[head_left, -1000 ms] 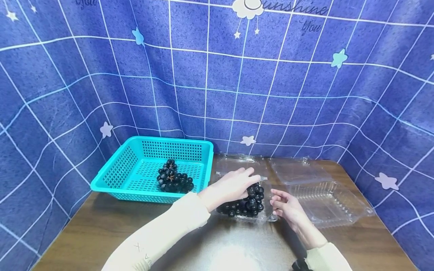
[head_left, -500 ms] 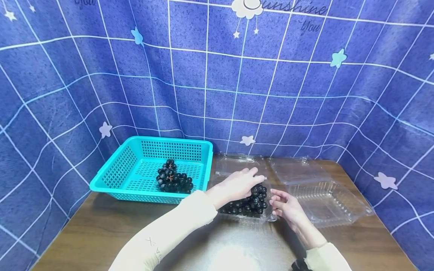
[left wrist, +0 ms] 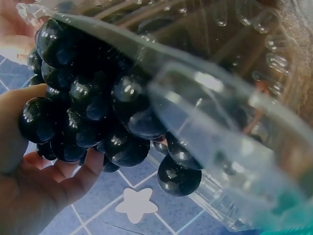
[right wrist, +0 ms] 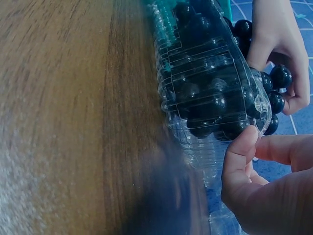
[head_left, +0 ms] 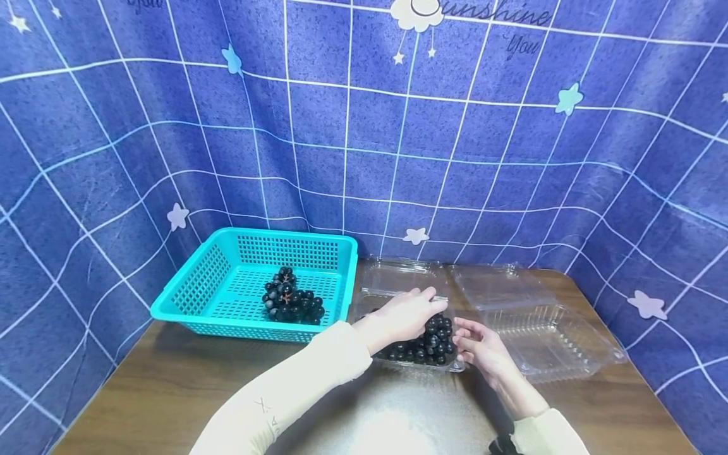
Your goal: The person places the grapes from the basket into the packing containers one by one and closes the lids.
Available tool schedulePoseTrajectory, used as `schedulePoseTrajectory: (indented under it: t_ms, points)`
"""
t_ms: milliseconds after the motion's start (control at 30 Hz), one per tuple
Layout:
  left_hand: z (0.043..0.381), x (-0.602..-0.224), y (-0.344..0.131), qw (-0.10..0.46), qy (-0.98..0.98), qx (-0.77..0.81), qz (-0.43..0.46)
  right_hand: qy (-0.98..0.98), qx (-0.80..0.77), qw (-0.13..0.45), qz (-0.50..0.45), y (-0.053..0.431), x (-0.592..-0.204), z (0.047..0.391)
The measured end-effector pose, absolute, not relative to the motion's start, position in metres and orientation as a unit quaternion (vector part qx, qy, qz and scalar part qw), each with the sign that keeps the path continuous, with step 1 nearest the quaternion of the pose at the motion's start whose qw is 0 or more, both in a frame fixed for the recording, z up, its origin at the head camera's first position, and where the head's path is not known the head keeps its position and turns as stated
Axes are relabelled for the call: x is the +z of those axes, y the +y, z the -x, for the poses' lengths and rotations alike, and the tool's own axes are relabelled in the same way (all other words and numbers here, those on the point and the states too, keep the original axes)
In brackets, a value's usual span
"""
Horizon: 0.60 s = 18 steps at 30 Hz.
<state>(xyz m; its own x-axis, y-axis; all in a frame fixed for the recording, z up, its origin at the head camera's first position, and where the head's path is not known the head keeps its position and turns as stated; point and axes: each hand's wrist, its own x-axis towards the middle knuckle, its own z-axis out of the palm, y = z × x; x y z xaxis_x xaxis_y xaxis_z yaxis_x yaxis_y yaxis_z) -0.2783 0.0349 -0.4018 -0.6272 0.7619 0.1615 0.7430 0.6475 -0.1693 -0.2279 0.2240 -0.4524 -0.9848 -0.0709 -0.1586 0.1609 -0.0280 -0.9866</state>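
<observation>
The step in hand looks to be settling the dark grapes (head_left: 435, 341) into the clear container (head_left: 457, 367), right of the turquoise basket (head_left: 250, 330) on the counter (head_left: 239, 385): the left hand (head_left: 406, 316) has its fingers curled round them, and the right hand (head_left: 483, 352) pinches the container's right rim. The next move probably calls for gently lowering those standing above the rim. The left hand hides some grapes, its fingertips are partly lost behind others, and the transparent walls blur.

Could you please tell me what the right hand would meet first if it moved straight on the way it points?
The right hand would likely meet the side of the clear container first, as its fingertips are at that edge; dark grapes lie beyond. Exact contact is unclear.
</observation>
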Motion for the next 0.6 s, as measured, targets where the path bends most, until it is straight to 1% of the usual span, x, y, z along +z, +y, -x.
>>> schedulePoseTrajectory:
  t_ms: [200, 433, 600]
  points:
    - [0.275, -0.404, 0.036, 0.116, -0.900, 0.057, 0.417, 0.695, -0.714, 0.078, -0.037, 0.224, -0.453, 0.228]
    - [0.270, -0.404, 0.030, 0.115, -0.903, 0.035, 0.412, 0.703, -0.707, 0.073, -0.037, 0.224, -0.454, 0.227]
    - [0.265, -0.402, 0.020, 0.136, -0.896, 0.004, 0.423, 0.717, -0.692, 0.066, -0.046, 0.222, -0.453, 0.226]
